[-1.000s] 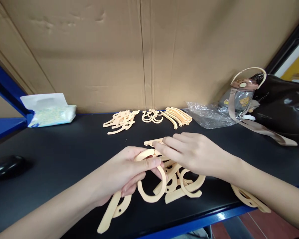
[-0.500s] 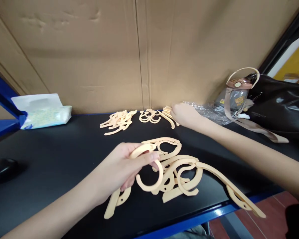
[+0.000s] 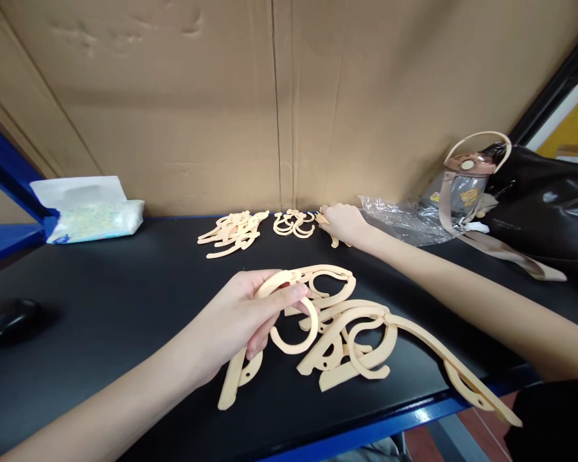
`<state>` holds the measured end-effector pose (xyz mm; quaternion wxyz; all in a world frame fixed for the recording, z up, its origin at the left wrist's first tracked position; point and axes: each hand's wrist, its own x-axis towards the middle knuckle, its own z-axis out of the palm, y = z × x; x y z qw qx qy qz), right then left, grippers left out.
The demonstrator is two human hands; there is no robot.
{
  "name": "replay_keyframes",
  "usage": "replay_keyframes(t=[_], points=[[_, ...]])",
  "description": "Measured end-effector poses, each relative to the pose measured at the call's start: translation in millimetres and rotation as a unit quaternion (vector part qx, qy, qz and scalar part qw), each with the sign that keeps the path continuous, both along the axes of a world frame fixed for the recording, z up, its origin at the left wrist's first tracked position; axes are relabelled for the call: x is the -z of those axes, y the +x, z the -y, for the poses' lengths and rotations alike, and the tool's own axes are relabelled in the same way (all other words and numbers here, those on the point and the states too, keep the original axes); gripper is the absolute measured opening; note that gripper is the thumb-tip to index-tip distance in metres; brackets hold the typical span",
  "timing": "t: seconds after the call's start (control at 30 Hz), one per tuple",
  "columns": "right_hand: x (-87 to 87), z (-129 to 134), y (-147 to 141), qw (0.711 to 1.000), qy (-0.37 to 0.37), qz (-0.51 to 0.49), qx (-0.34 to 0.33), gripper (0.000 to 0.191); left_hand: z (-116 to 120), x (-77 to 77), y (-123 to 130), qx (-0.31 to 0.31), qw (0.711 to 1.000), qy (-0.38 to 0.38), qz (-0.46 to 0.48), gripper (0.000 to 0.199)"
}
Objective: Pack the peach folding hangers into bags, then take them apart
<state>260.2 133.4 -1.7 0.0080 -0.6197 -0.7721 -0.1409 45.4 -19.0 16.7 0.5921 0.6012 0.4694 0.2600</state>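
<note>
My left hand (image 3: 253,314) is closed around a cream plastic folding hanger, pinching it near the top of its round hook (image 3: 313,330). One arm of this hanger (image 3: 231,382) slants down below my palm. At the back of the table, my right hand (image 3: 344,221) is curled over a pile of cream hanger arm pieces (image 3: 334,241). Its fingertips are mostly hidden, so what they grip cannot be made out. In front of me, right of my left hand, several joined hangers (image 3: 361,314) overlap on the black tabletop (image 3: 125,308); one has a long arm (image 3: 443,350) stretched toward the front edge.
Loose hanger arms (image 3: 236,231) and small hooks (image 3: 293,223) lie in heaps along the cardboard wall (image 3: 183,109). A tissue pack (image 3: 96,218) and a black mouse (image 3: 7,321) are on the left. Clear plastic wrap (image 3: 395,221), a strapped bottle (image 3: 465,186) and a black bag (image 3: 544,205) sit at right.
My right hand has lowered slightly onto the arm pieces, covering more of them. My left hand still holds the hanger, shifted a little. The whole view has moved slightly.
</note>
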Motion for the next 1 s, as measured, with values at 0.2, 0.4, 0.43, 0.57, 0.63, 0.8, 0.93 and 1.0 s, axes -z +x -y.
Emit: replay_keyframes(t=[0.2, 0.4, 0.43, 0.57, 0.63, 0.8, 0.93, 1.0], points=[[3.5, 2.5, 2.6, 1.000, 0.021, 0.011, -0.017, 0.032, -1.2, 1.8, -1.7, -0.009, 1.000, 0.015, -0.009, 0.037], [-5.1, 17.4, 3.4, 0.998, 0.066, -0.006, -0.020, 0.040, -5.7, 0.8, -3.6, -0.045, 0.998, 0.041, 0.017, 0.036], [-9.2, 24.1, 2.5, 0.997, 0.077, -0.010, -0.023, 0.040, -5.9, 0.4, -4.2, -0.050, 0.997, 0.042, 0.035, 0.036], [-25.5, 62.1, -5.3, 0.988, 0.097, -0.072, -0.098, 0.034, -4.2, -3.2, -6.0, -0.060, 0.992, 0.049, 0.101, 0.040], [-29.6, 78.3, -9.1, 0.981, 0.085, -0.112, -0.135, 0.030, -2.8, -5.6, -6.0, -0.051, 0.989, 0.067, 0.118, 0.047], [-24.5, 69.2, -6.3, 0.990, 0.080, -0.050, -0.103, 0.031, -1.8, -8.6, -4.5, -0.035, 0.986, 0.082, 0.143, 0.042], [-12.2, 28.7, 5.0, 0.998, 0.050, 0.003, -0.040, 0.032, -2.8, -8.4, -4.8, -0.046, 0.985, 0.074, 0.150, 0.040], [-5.6, 14.2, 9.6, 0.999, 0.032, 0.009, -0.025, 0.031, -3.1, -8.2, -5.5, -0.046, 0.985, 0.072, 0.151, 0.040]])
